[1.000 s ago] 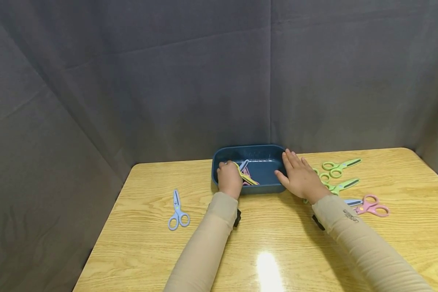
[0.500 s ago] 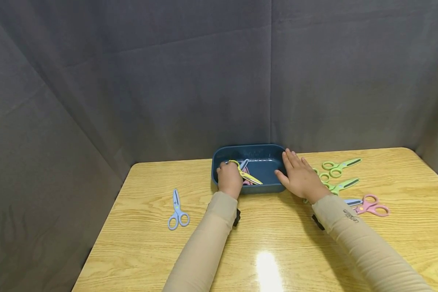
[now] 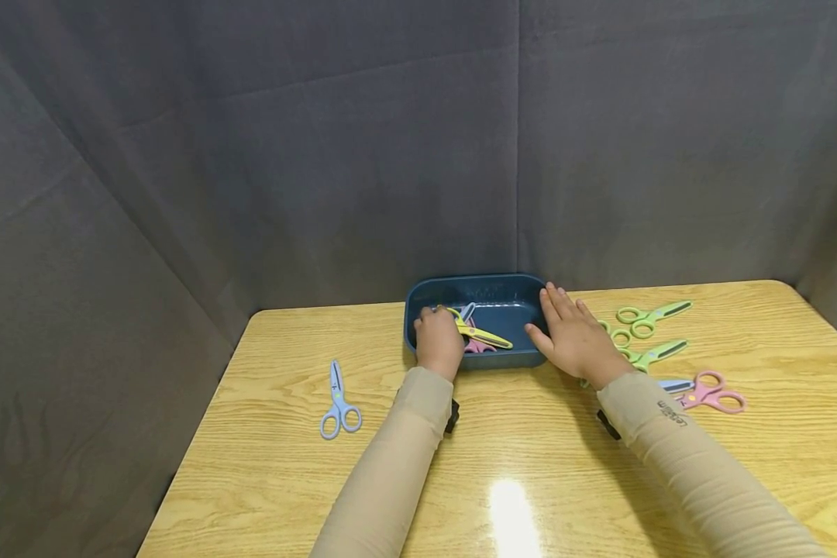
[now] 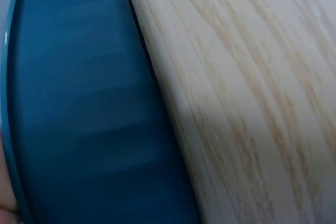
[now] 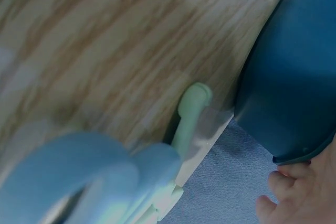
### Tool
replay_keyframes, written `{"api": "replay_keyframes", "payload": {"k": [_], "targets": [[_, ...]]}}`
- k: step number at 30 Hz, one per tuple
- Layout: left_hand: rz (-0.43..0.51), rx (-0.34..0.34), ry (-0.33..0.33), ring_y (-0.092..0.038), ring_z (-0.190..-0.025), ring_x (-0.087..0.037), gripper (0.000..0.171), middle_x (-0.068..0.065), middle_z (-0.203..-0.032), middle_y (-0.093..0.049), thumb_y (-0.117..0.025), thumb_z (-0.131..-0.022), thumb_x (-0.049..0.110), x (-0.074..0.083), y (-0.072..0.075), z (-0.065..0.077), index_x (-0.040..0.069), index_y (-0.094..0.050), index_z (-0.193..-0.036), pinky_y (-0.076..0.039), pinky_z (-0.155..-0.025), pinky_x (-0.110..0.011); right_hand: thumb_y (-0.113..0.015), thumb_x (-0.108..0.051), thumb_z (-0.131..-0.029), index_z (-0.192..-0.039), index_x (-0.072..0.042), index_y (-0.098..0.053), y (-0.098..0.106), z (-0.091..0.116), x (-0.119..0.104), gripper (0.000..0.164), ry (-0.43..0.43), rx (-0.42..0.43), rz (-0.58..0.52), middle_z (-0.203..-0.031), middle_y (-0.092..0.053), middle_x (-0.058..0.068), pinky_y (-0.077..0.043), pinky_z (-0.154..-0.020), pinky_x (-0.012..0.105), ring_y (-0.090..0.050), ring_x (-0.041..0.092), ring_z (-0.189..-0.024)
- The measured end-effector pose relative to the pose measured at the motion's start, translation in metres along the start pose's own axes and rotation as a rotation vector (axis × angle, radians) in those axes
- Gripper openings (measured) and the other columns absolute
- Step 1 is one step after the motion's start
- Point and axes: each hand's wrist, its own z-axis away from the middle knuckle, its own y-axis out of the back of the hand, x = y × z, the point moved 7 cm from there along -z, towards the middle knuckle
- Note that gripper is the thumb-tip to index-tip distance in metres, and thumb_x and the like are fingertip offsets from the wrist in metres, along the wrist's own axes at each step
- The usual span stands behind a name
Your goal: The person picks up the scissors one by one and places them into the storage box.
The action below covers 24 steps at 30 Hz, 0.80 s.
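Observation:
At the left end of the dark blue tray, my left hand reaches inside with fingers curled, holding yellow scissors by the handle end. Its fingertips are mostly hidden. Under the yellow pair lie pink scissors and a pair with a light blue part. My right hand rests on the tray's right rim with straight fingers. In the right wrist view, my right fingers touch the tray's outer edge.
Blue scissors lie on the wooden table to the left. On the right are several green scissors and pink scissors, partly under the right forearm. A grey curtain hangs behind.
The yellow scissors have swung and shifted right inside the tray, uncovering more of the pink pair. My left hand has barely moved. The right hand stays on the rim.

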Motion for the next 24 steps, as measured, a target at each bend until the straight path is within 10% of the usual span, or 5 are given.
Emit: {"api": "replay_keyframes", "payload": {"k": [24], "targets": [[0.156, 0.08, 0.007, -0.061, -0.101, -0.035, 0.027, -0.021, -0.119, -0.063, -0.064, -0.097, 0.003, -0.0038, 0.0018, 0.002, -0.003, -0.067, -0.124, -0.051, -0.093, -0.041, -0.035, -0.047, -0.109, -0.159, 0.007, -0.008, 0.0022, 0.002, -0.0027, 0.078, 0.003, -0.005, 0.001, -0.167, -0.002, 0.024, -0.004, -0.122, 0.058, -0.005, 0.042, -0.154]]}}
